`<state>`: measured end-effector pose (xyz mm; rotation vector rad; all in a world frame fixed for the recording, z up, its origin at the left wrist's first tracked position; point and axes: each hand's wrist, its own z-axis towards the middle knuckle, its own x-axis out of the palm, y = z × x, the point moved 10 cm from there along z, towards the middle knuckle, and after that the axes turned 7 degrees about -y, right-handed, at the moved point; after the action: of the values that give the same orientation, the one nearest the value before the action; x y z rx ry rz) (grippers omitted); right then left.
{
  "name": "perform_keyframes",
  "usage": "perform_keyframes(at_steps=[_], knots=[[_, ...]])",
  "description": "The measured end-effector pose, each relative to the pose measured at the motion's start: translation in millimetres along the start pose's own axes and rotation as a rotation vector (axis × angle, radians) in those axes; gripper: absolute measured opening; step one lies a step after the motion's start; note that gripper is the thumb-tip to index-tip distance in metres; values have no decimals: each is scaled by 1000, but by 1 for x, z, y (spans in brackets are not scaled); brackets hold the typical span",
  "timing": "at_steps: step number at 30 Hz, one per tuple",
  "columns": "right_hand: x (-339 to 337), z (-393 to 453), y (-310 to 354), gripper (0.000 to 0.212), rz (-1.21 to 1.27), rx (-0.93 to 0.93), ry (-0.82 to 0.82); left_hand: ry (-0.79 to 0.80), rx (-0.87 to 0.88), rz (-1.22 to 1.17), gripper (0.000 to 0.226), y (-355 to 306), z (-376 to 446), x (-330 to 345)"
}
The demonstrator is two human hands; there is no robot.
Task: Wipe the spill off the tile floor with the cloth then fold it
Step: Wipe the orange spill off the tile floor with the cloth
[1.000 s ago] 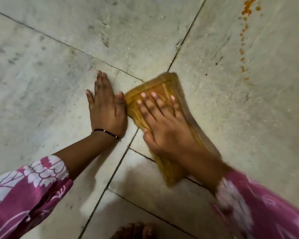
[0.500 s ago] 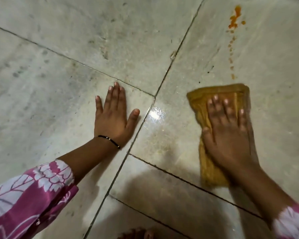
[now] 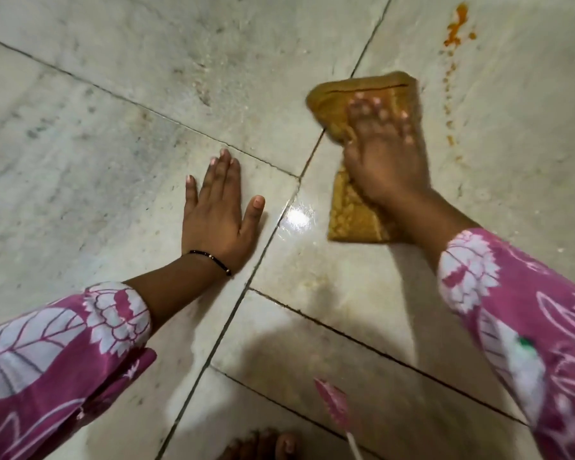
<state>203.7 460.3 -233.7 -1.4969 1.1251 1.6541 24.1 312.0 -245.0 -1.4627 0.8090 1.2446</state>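
Pressing flat, my right hand (image 3: 384, 151) bears down on the mustard-yellow, folded rectangular cloth (image 3: 352, 214) with its fingers spread and straight across the upper half; it is not clutching the fabric, only pushing it against the floor. The hand is blurred, so I read it as mid-stroke. My left hand (image 3: 218, 214) lies palm-down with fingers extended on the pale marbled tile floor (image 3: 97, 144), holding nothing, and seems to me a brace for my weight.

As for the cloth, it sits on the tile just right of the dark grout seam (image 3: 281, 217), its far edge reaching toward the spill and its near edge peeking out below my wrist.

On progress, I judge the wiping as partly done. A wet sheen (image 3: 299, 215) glints beside the seam near the cloth, suggesting that patch has been passed over. What is left shows plainly: an orange splash with a trail of droplets (image 3: 457, 28) runs down the tile just to the right of the cloth, apart from it and untouched. That trail needs clearing, and the final folding is not begun beyond the cloth's present doubled shape.

No containers appear in view, so I report nothing held in any.
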Motion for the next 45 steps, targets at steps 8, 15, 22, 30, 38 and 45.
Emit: perform_keyframes(at_steps=[8,15,22,30,38,45], knots=[[3,-178,-17,62,-18,91,16,20,2,46,80,-2,-1,5],[-10,-271,-94,61,-23,222,76,-23,128,-152,78,-17,-13,-12],[-27,-172,-153,64,-93,584,-58,112,447,-260,85,-130,-24,5],[3,-234,-35,62,-20,134,67,118,585,-8,80,-168,-1,43],[-30,-270,-177,71,-85,741,-30,102,580,49,81,-168,-3,46],[-11,-147,-126,66,-65,505,-50,121,573,54,81,-169,-4,46]])
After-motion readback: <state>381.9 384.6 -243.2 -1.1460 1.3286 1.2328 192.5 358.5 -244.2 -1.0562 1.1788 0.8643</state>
